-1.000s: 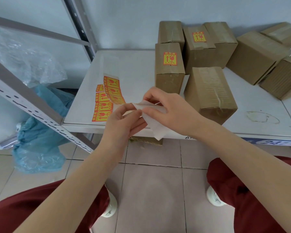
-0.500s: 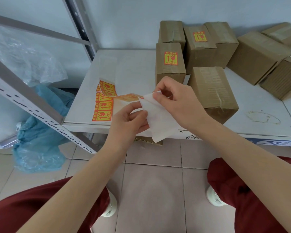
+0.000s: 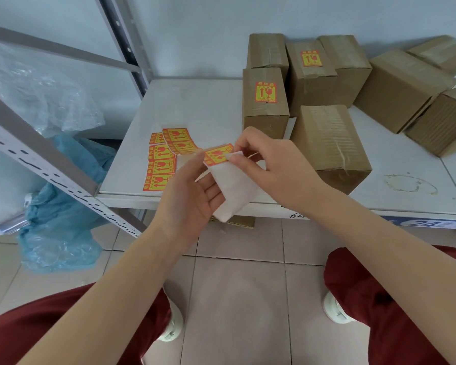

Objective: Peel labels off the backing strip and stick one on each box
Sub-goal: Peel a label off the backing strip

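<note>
My left hand (image 3: 192, 191) holds the white backing strip (image 3: 234, 191) from below, thumb on its upper edge. My right hand (image 3: 271, 167) pinches the corner of a yellow-and-orange label (image 3: 216, 155) that lies on the strip's top end. More of the label strip (image 3: 166, 159) trails onto the white shelf (image 3: 195, 106). Two brown boxes carry labels: the near one (image 3: 265, 111) and one behind it (image 3: 311, 75). A plain box (image 3: 329, 143) stands just right of my hands.
Several more plain cardboard boxes (image 3: 400, 88) crowd the shelf's back right. A grey metal rack post (image 3: 37, 151) slants across the left, with a blue plastic bag (image 3: 61, 219) and clear wrap behind it. My red-trousered knees frame the tiled floor below.
My left hand has opened its palm upward under the strip. My right fingers have moved to the label's corner, and the label now faces up between my hands.
</note>
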